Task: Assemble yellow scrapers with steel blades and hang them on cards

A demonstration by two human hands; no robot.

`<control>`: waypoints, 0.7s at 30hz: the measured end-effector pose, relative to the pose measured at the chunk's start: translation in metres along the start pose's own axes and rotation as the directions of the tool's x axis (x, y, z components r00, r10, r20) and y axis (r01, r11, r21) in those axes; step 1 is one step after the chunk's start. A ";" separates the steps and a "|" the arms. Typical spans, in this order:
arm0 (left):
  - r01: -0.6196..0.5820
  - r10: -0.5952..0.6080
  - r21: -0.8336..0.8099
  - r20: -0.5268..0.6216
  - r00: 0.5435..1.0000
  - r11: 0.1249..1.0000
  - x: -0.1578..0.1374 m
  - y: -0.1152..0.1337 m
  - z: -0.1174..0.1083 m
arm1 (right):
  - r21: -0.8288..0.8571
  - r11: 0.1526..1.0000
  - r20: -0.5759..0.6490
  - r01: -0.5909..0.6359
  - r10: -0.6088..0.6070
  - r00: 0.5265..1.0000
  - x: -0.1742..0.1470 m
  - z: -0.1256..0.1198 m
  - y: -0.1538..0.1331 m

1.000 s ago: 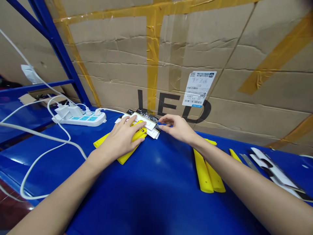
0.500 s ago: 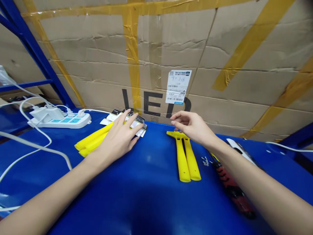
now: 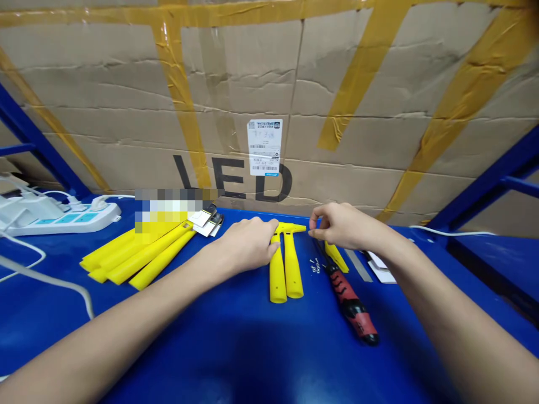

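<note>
The left hand (image 3: 248,247) lies palm down on the blue table (image 3: 252,348), fingers loosely curled, its fingertips touching the top of the left one of two yellow scrapers (image 3: 286,264) that lie side by side near the centre, heads toward 12 o'clock. It grips nothing that can be seen. The right hand (image 3: 343,224), at 3 o'clock from the scraper heads, has thumb and forefinger pinched together just beside the right tip of the heads; whether anything is held between them cannot be told. A red screwdriver (image 3: 351,300) lies at 4 o'clock from the scrapers, small screws (image 3: 315,265) between them. A pile of yellow handles (image 3: 135,258) lies at 9 o'clock, a power strip (image 3: 63,216) beyond it. A cardboard box (image 3: 295,101) stands at 12 o'clock.
</note>
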State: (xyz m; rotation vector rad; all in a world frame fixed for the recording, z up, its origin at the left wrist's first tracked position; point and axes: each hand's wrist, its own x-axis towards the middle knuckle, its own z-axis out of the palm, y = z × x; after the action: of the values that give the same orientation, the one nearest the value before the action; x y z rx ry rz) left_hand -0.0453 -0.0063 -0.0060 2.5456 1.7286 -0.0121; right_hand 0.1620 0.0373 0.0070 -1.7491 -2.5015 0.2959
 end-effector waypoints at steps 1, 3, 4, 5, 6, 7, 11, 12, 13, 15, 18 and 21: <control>0.022 -0.022 0.003 0.036 0.999 1.000 0.006 0.005 0.002 | -0.012 1.000 0.023 -0.009 0.009 1.000 -0.001 -0.002 0.003; 0.041 -0.041 0.003 0.063 0.997 0.999 0.016 0.010 0.005 | -0.002 1.000 0.046 -0.026 0.026 0.999 -0.004 -0.006 0.010; 0.046 -0.046 0.000 0.068 0.997 0.999 0.020 0.011 0.007 | 0.014 0.999 0.043 -0.034 0.033 0.999 -0.005 -0.008 0.014; 0.048 -0.047 -0.001 0.068 0.997 0.999 0.023 0.012 0.008 | 0.033 0.999 0.037 -0.043 0.042 0.998 -0.006 -0.010 0.018; 0.049 -0.049 -0.003 0.067 0.997 0.999 0.027 0.012 0.009 | 0.053 0.997 0.031 -0.056 0.054 0.998 -0.007 -0.012 0.021; 0.051 -0.050 -0.004 0.063 0.997 0.999 0.029 0.011 0.010 | 0.072 0.995 0.027 -0.071 0.069 0.997 -0.008 -0.014 0.025; 0.051 -0.050 -0.010 0.044 0.998 0.999 0.036 0.010 0.005 | 0.084 0.987 0.097 -0.139 0.131 0.987 -0.011 -0.018 0.039; 0.056 -0.056 -0.005 0.021 0.998 0.998 0.037 0.011 0.002 | 0.068 0.985 0.116 -0.158 0.149 0.982 -0.011 -0.017 0.042; 0.048 -0.048 -0.002 -0.008 0.999 0.999 0.036 0.012 -0.003 | 0.049 0.982 0.130 -0.180 0.172 0.976 -0.011 -0.016 0.044; -0.014 0.015 0.012 -0.116 0.993 1.000 0.035 0.016 -0.012 | 0.014 0.974 0.141 -0.228 0.224 0.964 -0.011 -0.012 0.048; -0.149 0.143 -0.056 -0.096 0.985 0.987 0.032 0.023 -0.019 | -0.026 0.960 0.161 -0.278 0.279 0.947 -0.010 -0.003 0.050; -0.239 0.235 -0.105 -0.044 0.971 0.965 0.033 0.028 -0.014 | -0.049 0.957 0.175 -0.286 0.290 0.941 -0.008 0.006 0.048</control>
State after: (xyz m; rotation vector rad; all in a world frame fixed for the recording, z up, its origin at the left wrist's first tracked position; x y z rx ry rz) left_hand -0.0077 0.0146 0.0084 2.6644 1.3799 0.1315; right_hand 0.2078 0.0452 -0.0086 -2.1927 -2.3624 0.4648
